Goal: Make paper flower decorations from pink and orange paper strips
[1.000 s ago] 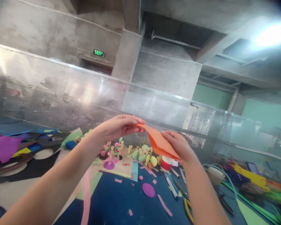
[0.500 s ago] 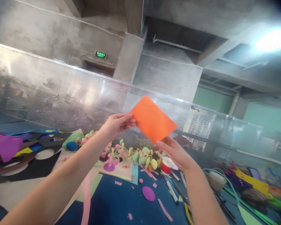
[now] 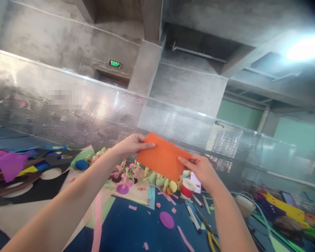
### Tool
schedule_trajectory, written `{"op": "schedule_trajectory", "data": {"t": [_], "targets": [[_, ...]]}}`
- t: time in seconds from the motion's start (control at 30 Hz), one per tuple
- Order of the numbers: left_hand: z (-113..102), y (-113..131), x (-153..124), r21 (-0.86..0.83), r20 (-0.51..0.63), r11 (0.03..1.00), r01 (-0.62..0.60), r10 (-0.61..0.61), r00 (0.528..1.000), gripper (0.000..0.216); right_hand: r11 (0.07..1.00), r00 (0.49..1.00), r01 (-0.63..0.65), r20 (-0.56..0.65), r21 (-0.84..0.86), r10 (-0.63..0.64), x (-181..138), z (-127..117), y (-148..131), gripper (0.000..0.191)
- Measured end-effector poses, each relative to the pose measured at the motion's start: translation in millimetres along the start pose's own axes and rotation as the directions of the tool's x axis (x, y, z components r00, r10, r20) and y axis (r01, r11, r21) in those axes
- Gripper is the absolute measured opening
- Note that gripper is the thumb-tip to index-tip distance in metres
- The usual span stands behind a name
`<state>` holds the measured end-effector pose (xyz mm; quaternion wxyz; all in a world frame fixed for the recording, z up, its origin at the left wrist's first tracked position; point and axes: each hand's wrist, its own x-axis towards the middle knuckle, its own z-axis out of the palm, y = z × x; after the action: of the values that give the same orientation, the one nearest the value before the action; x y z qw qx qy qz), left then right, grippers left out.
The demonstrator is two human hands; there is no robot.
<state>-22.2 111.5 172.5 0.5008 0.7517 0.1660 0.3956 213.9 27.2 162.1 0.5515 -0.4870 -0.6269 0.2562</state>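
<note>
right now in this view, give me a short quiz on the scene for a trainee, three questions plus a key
1. True or false: the left hand and the right hand both hold the orange sheet.
2. Which lies flat on the blue table?
A) exit sign
B) purple disc
C) ceiling lamp
3. Fill the gap: below its white rim, the cup is ____ in colour.

Key:
1. True
2. B
3. red
</note>
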Motion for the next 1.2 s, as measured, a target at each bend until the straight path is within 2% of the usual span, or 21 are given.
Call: {"op": "schedule_trajectory", "data": {"t": [0.13,0.27,0.37,0.53,0.83,1.2], "targets": [[-0.3,0.6,-0.7,0.052,-0.012,0.998,-0.038,0.039,0.999,0.029,0.997,0.997,0.07,-0.026,-0.035,-0.071,0.2,-0.3,0.0,0.036],[1.4,2.1,-0.7,0.033,-0.008,0.998,-0.049,0.049,0.999,0.028,0.989,0.988,0.127,-0.083,-0.08,-0.134,2.5,-3.3,4.7,0.036],[2.4,2.2,-0.5,0.004,0.002,0.999,-0.04,0.04,0.999,0.027,0.989,0.989,0.124,-0.074,-0.086,-0.13,2.3,-3.5,4.2,0.037],[0.7,1.6,-0.8,-0.001,0.015,1.0,-0.023,0.023,1.0,0.028,0.993,0.992,0.119,-0.048,0.003,-0.118,0.0,-2.1,-1.0,0.034],[1.0,1.4,-1.3,-0.042,0.046,0.998,-0.044,0.046,0.998,0.023,0.99,0.99,0.124,-0.058,-0.069,-0.128,-1.0,-2.6,-3.1,0.034],[3.8,0.2,1.6,-0.053,-0.004,0.994,-0.096,0.096,0.995,0.023,0.964,0.95,0.207,-0.202,-0.168,-0.239,3.4,1.2,0.6,0.037]]}}
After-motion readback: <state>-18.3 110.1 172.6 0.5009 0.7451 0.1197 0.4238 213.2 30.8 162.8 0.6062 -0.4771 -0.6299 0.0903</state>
